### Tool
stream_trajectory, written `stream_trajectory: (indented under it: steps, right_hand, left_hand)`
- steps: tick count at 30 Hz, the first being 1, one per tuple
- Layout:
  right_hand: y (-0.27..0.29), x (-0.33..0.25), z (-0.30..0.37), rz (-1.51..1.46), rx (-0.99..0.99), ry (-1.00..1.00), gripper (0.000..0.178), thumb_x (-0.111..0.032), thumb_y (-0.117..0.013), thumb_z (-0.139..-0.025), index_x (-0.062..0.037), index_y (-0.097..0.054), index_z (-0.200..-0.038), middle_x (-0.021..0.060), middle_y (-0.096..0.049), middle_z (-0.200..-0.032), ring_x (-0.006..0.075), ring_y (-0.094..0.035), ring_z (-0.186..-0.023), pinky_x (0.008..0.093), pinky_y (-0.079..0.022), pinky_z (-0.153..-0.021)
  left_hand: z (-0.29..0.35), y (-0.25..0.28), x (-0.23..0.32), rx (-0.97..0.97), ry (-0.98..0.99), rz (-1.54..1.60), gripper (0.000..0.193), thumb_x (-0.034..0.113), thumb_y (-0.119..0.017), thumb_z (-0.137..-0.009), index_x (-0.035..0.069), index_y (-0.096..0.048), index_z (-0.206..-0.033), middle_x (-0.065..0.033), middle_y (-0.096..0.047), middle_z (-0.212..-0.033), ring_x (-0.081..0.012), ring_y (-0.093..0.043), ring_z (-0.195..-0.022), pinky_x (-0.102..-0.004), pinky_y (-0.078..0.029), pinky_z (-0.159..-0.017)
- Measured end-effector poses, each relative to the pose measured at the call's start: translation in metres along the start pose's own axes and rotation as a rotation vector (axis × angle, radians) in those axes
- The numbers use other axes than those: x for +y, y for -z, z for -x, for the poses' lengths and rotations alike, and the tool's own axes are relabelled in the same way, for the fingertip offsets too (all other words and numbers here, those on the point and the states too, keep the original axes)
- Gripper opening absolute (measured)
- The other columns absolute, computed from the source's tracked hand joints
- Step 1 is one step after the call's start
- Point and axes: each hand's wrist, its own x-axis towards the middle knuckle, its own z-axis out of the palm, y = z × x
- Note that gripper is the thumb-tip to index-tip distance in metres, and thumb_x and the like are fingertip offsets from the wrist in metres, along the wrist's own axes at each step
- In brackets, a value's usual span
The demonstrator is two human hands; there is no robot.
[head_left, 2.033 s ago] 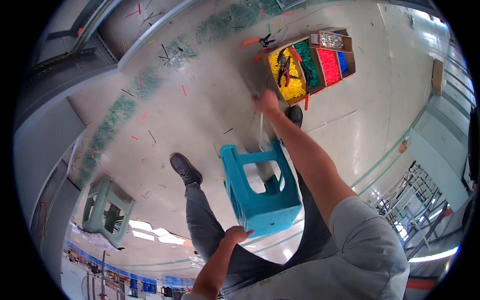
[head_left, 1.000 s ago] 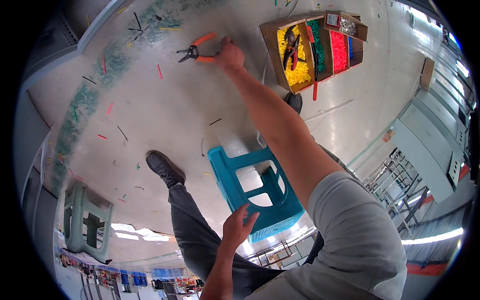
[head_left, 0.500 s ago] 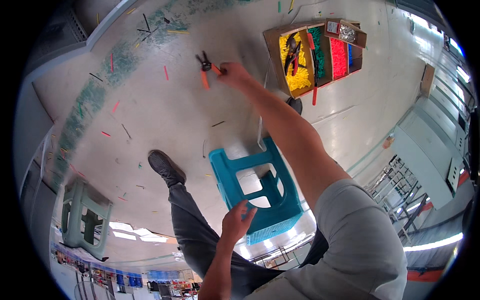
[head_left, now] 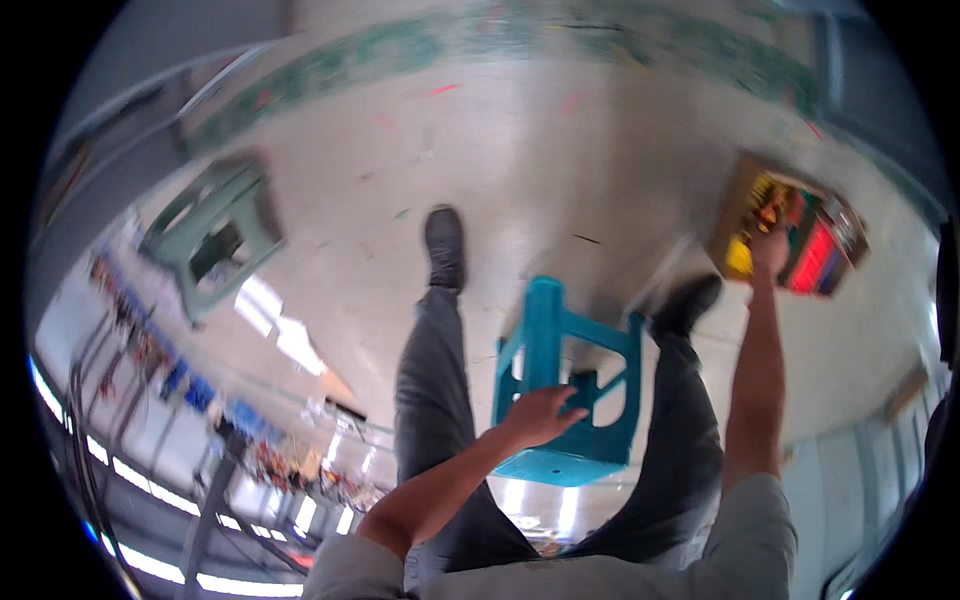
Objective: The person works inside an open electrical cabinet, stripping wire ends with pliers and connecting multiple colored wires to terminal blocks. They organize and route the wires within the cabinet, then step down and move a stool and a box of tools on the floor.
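Over the yellow part of the divided cardboard box at the right is my right hand, its fingers closed and blurred. Just beyond them show the orange handles of pliers, partly hidden by the hand. Tools lying among the yellow pieces cannot be told apart here. My left hand hangs over the teal plastic stool between my legs. Its thumb and fingers are apart, with nothing in them.
A grey-green stool lies to the left, near white sheets. Coloured scraps are scattered over the floor. My right shoe rests near the box; my left shoe is further left. A grey cabinet-like surface stands at the far right.
The view has swung right to left across the scene and blurred. My right hand has gone from above bare floor to the box with the pliers. My left hand stays by the teal stool.
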Motion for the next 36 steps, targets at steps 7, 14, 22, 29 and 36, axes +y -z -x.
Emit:
stream_trajectory:
  steps: [7, 14, 22, 29, 36]
  right_hand:
    - [-0.112, -0.022, -0.033, 0.555, -0.246, -0.12, 0.043, -0.043, -0.059, -0.092, -0.0085, -0.075, -0.112, 0.0234, -0.074, -0.113, 0.0443, -0.07, -0.107, 0.0544, -0.055, -0.092]
    - [-0.139, -0.073, 0.025, 0.562, -0.207, 0.112, 0.034, -0.033, -0.062, -0.089, -0.0074, -0.076, -0.106, 0.0207, -0.075, -0.104, 0.0446, -0.071, -0.102, 0.0535, -0.056, -0.088]
    - [-0.233, -0.412, 0.193, 0.147, -0.323, 0.427, 0.031, -0.031, -0.069, -0.082, 0.0, -0.069, -0.09, 0.0241, -0.073, -0.094, 0.0443, -0.069, -0.094, 0.0514, -0.054, -0.083]
    - [-0.284, -0.701, 0.329, -0.506, -0.95, 0.62, 0.037, -0.026, -0.068, -0.091, -0.0036, -0.07, -0.121, 0.0193, -0.075, -0.105, 0.0382, -0.071, -0.094, 0.0468, -0.055, -0.085]
    - [-0.063, -0.646, 0.459, 0.253, -1.006, 0.872, 0.037, -0.031, -0.07, -0.092, -0.0017, -0.073, -0.113, 0.0186, -0.076, -0.096, 0.0351, -0.074, -0.091, 0.043, -0.057, -0.082]
  left_hand:
    - [0.029, 0.02, -0.019, 0.048, -0.001, 0.081, 0.06, 0.052, -0.06, -0.102, 0.007, -0.057, -0.141, -0.0205, -0.069, -0.127, -0.0396, -0.069, -0.112, -0.047, -0.057, -0.094]
    - [0.059, 0.045, -0.031, 0.052, -0.165, 0.195, 0.059, 0.05, -0.061, -0.102, 0.004, -0.058, -0.139, -0.0215, -0.067, -0.131, -0.0399, -0.068, -0.114, -0.0469, -0.056, -0.095]
    - [0.086, 0.063, -0.071, 0.205, -0.213, 0.377, 0.059, 0.049, -0.06, -0.102, 0.004, -0.057, -0.139, -0.0218, -0.066, -0.13, -0.0405, -0.065, -0.117, -0.049, -0.054, -0.095]
    - [0.099, 0.107, -0.131, 0.571, -0.254, 0.445, 0.057, 0.05, -0.062, -0.101, 0.006, -0.06, -0.136, -0.0201, -0.072, -0.115, -0.044, -0.071, -0.097, -0.0522, -0.057, -0.082]
    - [0.145, 0.108, -0.191, 0.837, -0.082, 0.798, 0.046, 0.042, -0.068, -0.097, 0.004, -0.067, -0.123, -0.021, -0.073, -0.097, -0.04, -0.072, -0.091, -0.0489, -0.057, -0.076]
